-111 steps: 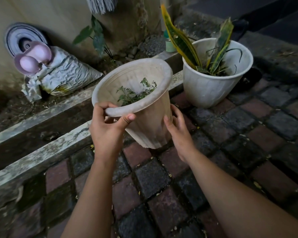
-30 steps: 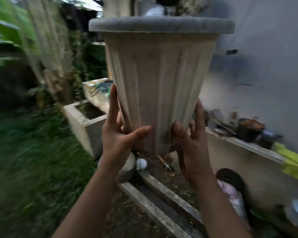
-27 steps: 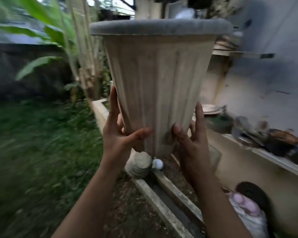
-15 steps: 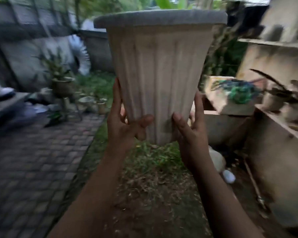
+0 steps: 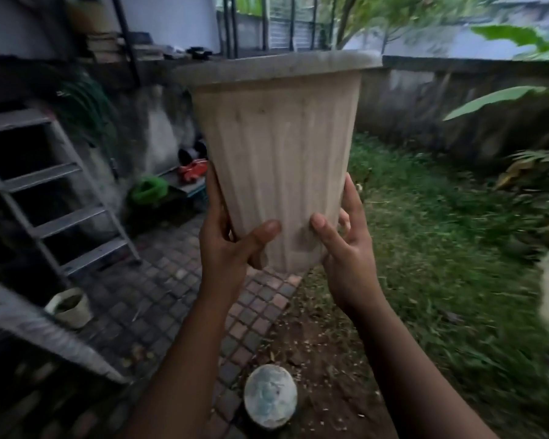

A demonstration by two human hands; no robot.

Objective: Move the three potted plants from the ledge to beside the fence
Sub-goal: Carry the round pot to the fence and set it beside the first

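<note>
The fingers of the left hand (image 5: 227,239) and the right hand (image 5: 346,251) grasp the narrow lower part of the pot (image 5: 282,147), one hand on each side, with the thumbs in front. The pot is in the air at the centre of the frame, nearly upright. Under it is brick paving (image 5: 171,299) at the lower left and grass (image 5: 441,255) at the right. A ladder (image 5: 61,198) stands at the left edge.

We see a grey metal stepladder (image 5: 54,198) left, a pale round stone (image 5: 270,396) near, green grass (image 5: 441,248) right.
</note>
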